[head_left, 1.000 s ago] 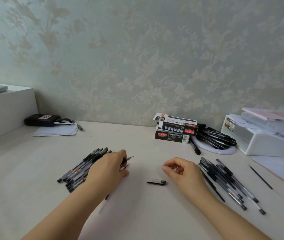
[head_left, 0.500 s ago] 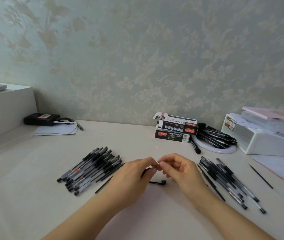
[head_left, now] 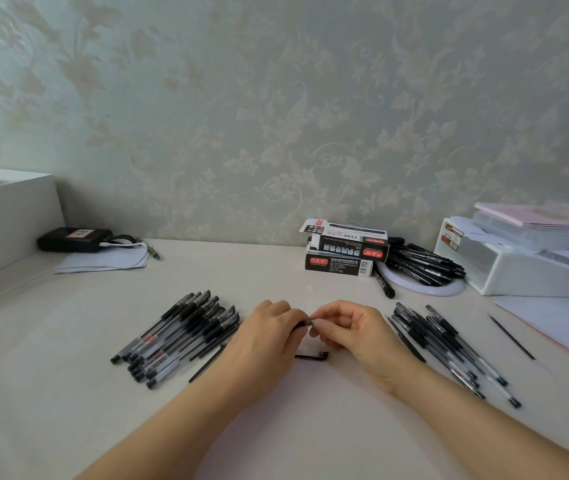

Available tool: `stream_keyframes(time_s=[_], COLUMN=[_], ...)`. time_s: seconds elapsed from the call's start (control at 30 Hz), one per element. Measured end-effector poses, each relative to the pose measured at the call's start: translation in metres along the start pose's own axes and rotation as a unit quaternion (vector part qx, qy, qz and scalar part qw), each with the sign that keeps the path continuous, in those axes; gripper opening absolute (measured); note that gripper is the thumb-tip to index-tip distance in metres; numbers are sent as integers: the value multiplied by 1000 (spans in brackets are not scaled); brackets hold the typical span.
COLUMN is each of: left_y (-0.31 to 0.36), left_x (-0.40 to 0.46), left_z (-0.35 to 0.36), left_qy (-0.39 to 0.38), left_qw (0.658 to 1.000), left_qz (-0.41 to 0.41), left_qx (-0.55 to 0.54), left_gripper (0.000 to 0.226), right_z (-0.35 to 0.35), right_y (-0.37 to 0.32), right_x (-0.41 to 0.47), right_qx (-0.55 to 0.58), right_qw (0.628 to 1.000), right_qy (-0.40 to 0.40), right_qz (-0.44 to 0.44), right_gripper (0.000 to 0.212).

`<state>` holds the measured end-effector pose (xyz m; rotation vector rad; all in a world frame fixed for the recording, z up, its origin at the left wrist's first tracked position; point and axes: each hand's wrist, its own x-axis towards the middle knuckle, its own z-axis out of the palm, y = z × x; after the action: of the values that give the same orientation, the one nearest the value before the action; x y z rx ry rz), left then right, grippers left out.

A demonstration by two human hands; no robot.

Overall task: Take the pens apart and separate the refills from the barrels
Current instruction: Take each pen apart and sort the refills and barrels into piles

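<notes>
Pens [head_left: 175, 336] lie in a fanned heap at the lower left of centre on the pale table [head_left: 51, 393]: clear barrels with black caps and grips, all slanting from lower left up to the right, one showing a small red label. A thin black refill [head_left: 207, 363] lies along the heap's right edge, partly under the left forearm. In the middle of the frame the two hands meet over the table. The left hand [head_left: 264, 341] has its fingers curled round a dark pen [head_left: 302, 324], of which only a short black end shows between the hands. The right hand [head_left: 352, 332] pinches that end with thumb and forefinger, its other fingers bent. Just below them a short black cap [head_left: 312, 355] lies flat on the table. To the right of the hands a second heap of pens [head_left: 449, 348] runs from upper left down to lower right, black tips pointing toward the lower right. Further right one thin refill rod [head_left: 511, 337] lies alone, apart from that heap. Behind, right of centre, stand two stacked pen boxes [head_left: 343, 252] with more black pens [head_left: 421, 265] piled on a white round plate [head_left: 425, 289] beside them.
</notes>
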<state>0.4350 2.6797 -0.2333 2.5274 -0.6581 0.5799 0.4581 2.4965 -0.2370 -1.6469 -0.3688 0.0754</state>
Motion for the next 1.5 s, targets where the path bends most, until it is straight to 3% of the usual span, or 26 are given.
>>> stream_keyframes(time_s=[0.1,0.3,0.4,0.6,0.67,0.8,0.93,1.07,1.13,1.37,1.5], left_y=[-3,2,7,9,8,5,1,-7,-8,-12,-12], left_x=[1,-1,-1,5,7,10,9,9,9,11,11], left_z=[1,-1,-1,1,2,0,0,-1,0,4,5], left_qy=[5,29,33,-7,-11,24,25,27,13,16,30], left_qw=[1000,999,999,999,999,1000,1000,999,1000,999,998], left_qz=[-12,-29,-30,-37,-30,-8,-12,-39,-15,20,-9], left_qx=[9,18,27,18,9,-8,-1,-5,-17,-28,-55], left_gripper=[24,23,22,26,25,17,15,19,23,25,19], right_z=[0,11,12,3,3,5,3,2,-2,-2,-2], right_y=[0,2,1,4,6,4,0,3,5,13,9], right_x=[6,11,11,10,11,13,14,14,16,19,18], right_qx=[-55,-175,-161,-126,-161,-312,-260,-183,-180,-216,-192], right_qw=[998,984,986,992,984,933,957,979,979,971,977], right_qy=[-9,13,38,14,46,94,74,36,26,47,24], right_qz=[10,-18,-12,-24,-61,-151,-104,-83,-95,-88,-85], right_gripper=[6,37,46,11,14,35,46,20,14,38,30])
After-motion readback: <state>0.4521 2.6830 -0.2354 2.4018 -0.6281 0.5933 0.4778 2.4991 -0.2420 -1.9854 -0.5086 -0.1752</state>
